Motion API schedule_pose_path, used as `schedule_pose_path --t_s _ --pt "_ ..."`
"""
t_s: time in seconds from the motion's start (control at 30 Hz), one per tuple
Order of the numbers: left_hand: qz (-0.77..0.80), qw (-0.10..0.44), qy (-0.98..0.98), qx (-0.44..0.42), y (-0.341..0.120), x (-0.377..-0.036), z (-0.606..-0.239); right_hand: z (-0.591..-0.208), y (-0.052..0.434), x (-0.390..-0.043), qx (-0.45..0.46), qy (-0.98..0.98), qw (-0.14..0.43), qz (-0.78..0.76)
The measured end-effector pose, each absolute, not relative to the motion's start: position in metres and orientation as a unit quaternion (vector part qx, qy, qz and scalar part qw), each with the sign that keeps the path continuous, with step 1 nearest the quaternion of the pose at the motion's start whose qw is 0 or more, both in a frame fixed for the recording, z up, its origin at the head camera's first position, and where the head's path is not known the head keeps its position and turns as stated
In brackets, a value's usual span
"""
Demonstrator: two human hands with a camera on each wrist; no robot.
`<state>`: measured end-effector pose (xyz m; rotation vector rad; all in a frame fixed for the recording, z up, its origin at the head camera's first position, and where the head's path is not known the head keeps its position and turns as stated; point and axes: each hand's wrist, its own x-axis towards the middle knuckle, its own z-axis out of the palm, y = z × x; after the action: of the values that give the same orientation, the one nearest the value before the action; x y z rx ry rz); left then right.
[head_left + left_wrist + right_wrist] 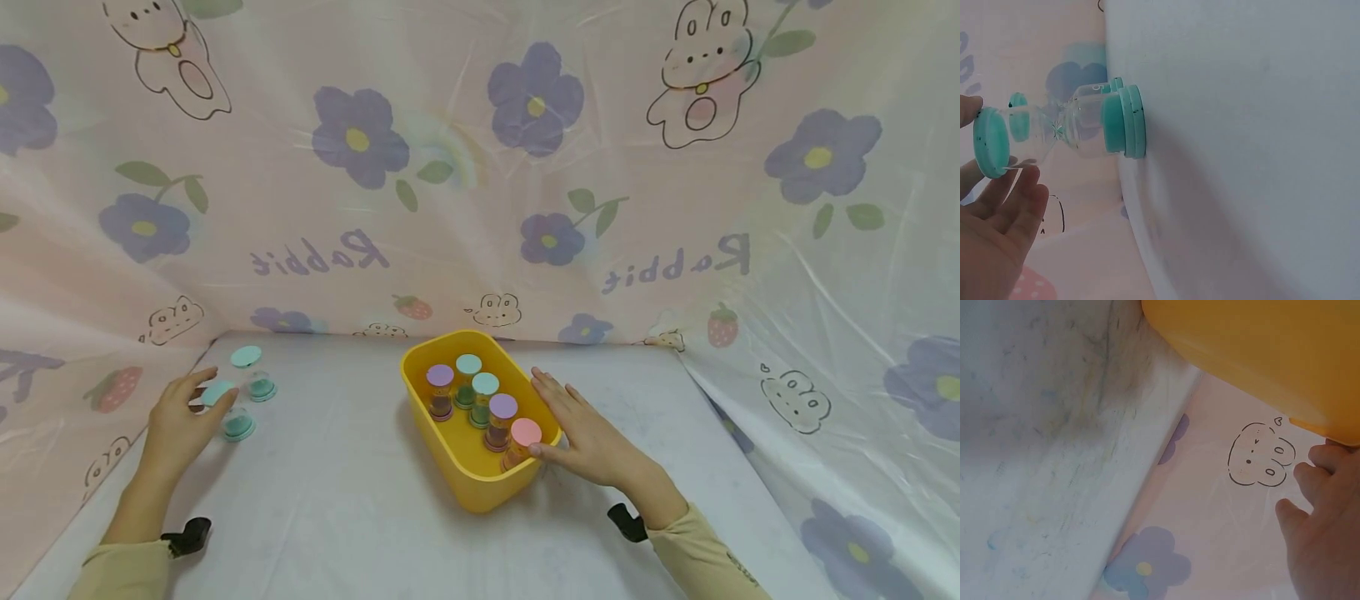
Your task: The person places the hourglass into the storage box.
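At the far left, a teal-capped hourglass stands upright on the table, its teal sand at the bottom. My left hand grips its upper end, thumb on one side of the cap and curled fingers on the other. The left wrist view shows the clear glass sideways. Just behind stands a second teal hourglass. My right hand rests with straight fingers along the right side of a yellow bin, thumb at its rim. Inside it stand several hourglasses: purple-capped, teal-capped and pink-capped.
A white cloth covers the table. Printed sheeting with flowers and rabbits rises behind and at both sides; the left wall is close to the left hand. Dark wrist camera mounts sit at both wrists.
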<state>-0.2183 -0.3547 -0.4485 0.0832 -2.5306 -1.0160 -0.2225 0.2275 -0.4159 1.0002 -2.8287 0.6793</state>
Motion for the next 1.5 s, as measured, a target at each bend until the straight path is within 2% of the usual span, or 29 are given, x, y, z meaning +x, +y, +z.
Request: schedule_pose_path --t_s 0.27,0.67,1.0,1.33,1.5 --pt "-0.349 0.193 -0.916 0.034 -0.354 -0.214 -0.453 -0.417 0.227 -0.222 0.324 -0.918 0.032 0.225" --pt "-0.347 0.208 -0.914 0.03 -0.352 -0.212 -0.455 -0.417 0.228 -0.222 0.325 -0.918 0.035 0.223" --pt "-0.345 0.249 -0.905 0.012 -0.349 -0.208 -0.456 -0.416 0.227 -0.221 0.326 -0.917 0.037 0.227" --pt "-0.347 0.265 -0.9 0.002 -0.337 -0.201 -0.446 -0.416 0.226 -0.22 0.331 -0.916 0.041 0.224" --pt "-0.357 0.3 -0.884 -0.026 -0.324 -0.199 -0.435 -0.417 0.227 -0.221 0.33 -0.917 0.043 0.222"
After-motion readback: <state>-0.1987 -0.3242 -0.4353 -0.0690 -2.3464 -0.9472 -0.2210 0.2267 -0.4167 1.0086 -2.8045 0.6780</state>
